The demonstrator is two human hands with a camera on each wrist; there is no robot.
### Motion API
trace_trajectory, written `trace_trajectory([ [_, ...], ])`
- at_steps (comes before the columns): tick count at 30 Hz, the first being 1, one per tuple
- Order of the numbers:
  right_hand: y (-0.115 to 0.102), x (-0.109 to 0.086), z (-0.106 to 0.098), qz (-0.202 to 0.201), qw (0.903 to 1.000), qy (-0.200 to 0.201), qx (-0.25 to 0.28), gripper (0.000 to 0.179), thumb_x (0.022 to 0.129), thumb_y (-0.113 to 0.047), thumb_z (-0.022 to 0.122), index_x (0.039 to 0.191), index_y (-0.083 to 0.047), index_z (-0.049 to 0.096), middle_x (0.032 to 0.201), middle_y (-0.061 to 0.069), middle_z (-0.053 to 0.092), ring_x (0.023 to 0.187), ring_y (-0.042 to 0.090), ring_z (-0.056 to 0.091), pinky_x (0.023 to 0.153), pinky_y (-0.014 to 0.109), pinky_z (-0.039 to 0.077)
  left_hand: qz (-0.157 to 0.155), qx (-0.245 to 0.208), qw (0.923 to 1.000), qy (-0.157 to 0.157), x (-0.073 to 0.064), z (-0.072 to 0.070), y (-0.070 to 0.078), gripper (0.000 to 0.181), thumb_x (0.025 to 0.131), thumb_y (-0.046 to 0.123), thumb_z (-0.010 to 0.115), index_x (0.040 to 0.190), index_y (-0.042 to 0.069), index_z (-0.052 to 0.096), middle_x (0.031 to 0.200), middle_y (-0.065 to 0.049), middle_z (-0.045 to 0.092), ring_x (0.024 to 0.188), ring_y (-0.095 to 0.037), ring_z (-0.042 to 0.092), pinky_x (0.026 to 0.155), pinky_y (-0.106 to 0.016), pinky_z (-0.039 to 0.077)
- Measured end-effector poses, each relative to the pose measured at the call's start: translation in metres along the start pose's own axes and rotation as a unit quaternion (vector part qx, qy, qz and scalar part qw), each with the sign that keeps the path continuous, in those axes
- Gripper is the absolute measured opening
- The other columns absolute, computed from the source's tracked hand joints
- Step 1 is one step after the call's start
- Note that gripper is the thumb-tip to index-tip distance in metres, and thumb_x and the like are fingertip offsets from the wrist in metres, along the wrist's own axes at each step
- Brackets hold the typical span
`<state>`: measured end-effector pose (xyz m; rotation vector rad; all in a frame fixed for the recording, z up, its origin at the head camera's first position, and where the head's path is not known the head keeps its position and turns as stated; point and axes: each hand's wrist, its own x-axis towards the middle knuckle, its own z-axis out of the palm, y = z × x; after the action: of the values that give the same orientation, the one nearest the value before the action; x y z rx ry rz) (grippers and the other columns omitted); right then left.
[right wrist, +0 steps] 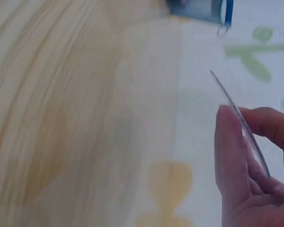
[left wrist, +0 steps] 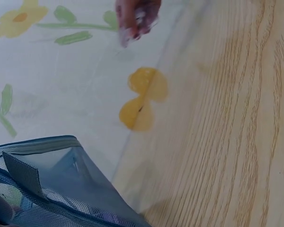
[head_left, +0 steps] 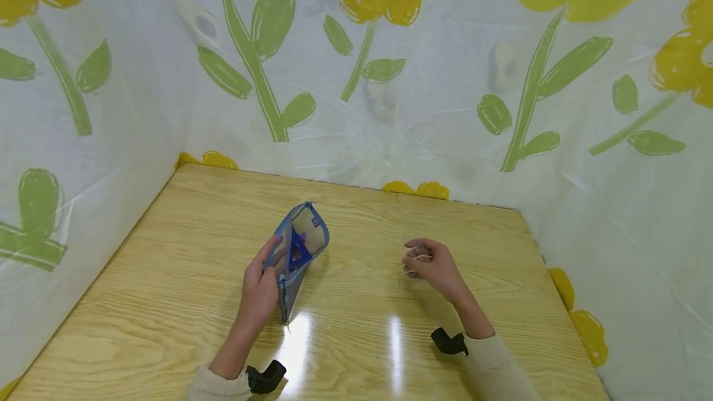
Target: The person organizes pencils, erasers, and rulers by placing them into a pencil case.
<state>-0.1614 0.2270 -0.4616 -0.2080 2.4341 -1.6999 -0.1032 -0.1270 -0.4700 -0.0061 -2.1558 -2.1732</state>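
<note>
My left hand (head_left: 259,296) grips the side of a blue mesh zip pouch (head_left: 293,293), its mouth unzipped and facing up to the right. Inside the pouch shows a blue set square (head_left: 301,255), with a small purple bit behind it. The left wrist view has the pouch (left wrist: 90,177) at lower left. Off to the right, above the table, my right hand (head_left: 440,270) pinches a thin clear plastic piece (right wrist: 241,116) between thumb and fingers. In the right wrist view that piece stands edge-on; its exact kind I cannot tell.
A light wood-grain table (head_left: 356,339) lies under both hands. White sheeting with yellow flowers (head_left: 384,110) walls it at the back and on both sides. Each wrist wears a black camera mount (head_left: 266,377).
</note>
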Motion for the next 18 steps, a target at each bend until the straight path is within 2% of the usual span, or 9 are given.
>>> trace_trajectory([
  [3, -0.014, 0.009, 0.02, -0.009, 0.9997, 0.004, 0.022, 0.038, 0.095, -0.009, 0.07, 0.128, 0.006, 0.06, 0.1, 0.016, 0.066, 0.08, 0.019, 0.073, 0.073, 0.046, 0.065, 0.004, -0.007, 1.0, -0.001, -0.001, 0.001, -0.001, 0.061, 0.1, -0.007, 0.017, 0.16, -0.003, 0.02, 0.166, -0.02, 0.023, 0.147, -0.041, 0.036, 0.115, -0.041, 0.039],
  [9, -0.046, 0.029, 0.056, -0.051, 0.9975, 0.017, 0.047, 0.03, 0.094, -0.007, 0.071, 0.123, 0.0, 0.064, 0.099, 0.014, 0.067, 0.08, 0.02, 0.073, 0.07, 0.037, 0.065, 0.009, -0.011, 0.9999, 0.001, 0.0, 0.003, -0.002, 0.06, 0.099, -0.008, 0.018, 0.159, -0.004, 0.022, 0.165, -0.024, 0.023, 0.146, -0.043, 0.036, 0.115, -0.043, 0.039],
  [13, -0.063, 0.04, 0.076, -0.083, 0.9939, 0.03, 0.066, 0.028, 0.094, -0.004, 0.07, 0.121, 0.0, 0.065, 0.097, 0.015, 0.066, 0.083, 0.034, 0.073, 0.069, 0.037, 0.065, 0.006, -0.005, 1.0, -0.001, -0.001, 0.002, -0.001, 0.06, 0.1, -0.007, 0.019, 0.16, -0.003, 0.022, 0.165, -0.022, 0.023, 0.146, -0.041, 0.038, 0.116, -0.043, 0.039],
  [16, -0.071, 0.048, 0.091, -0.096, 0.9912, 0.034, 0.084, 0.027, 0.094, -0.003, 0.07, 0.12, 0.0, 0.065, 0.096, 0.016, 0.065, 0.086, 0.047, 0.071, 0.068, 0.037, 0.065, 0.012, -0.001, 0.9999, 0.002, -0.002, 0.001, -0.001, 0.059, 0.101, -0.007, 0.019, 0.16, -0.002, 0.022, 0.166, -0.021, 0.023, 0.146, -0.04, 0.039, 0.115, -0.044, 0.039],
  [18, -0.074, 0.053, 0.101, -0.101, 0.9898, 0.034, 0.095, 0.026, 0.094, -0.002, 0.069, 0.119, 0.0, 0.065, 0.095, 0.015, 0.065, 0.087, 0.051, 0.069, 0.067, 0.036, 0.065, 0.012, 0.002, 0.9999, 0.003, -0.003, 0.0, -0.001, 0.06, 0.101, -0.007, 0.019, 0.16, -0.002, 0.022, 0.166, -0.02, 0.022, 0.146, -0.04, 0.039, 0.115, -0.044, 0.039],
])
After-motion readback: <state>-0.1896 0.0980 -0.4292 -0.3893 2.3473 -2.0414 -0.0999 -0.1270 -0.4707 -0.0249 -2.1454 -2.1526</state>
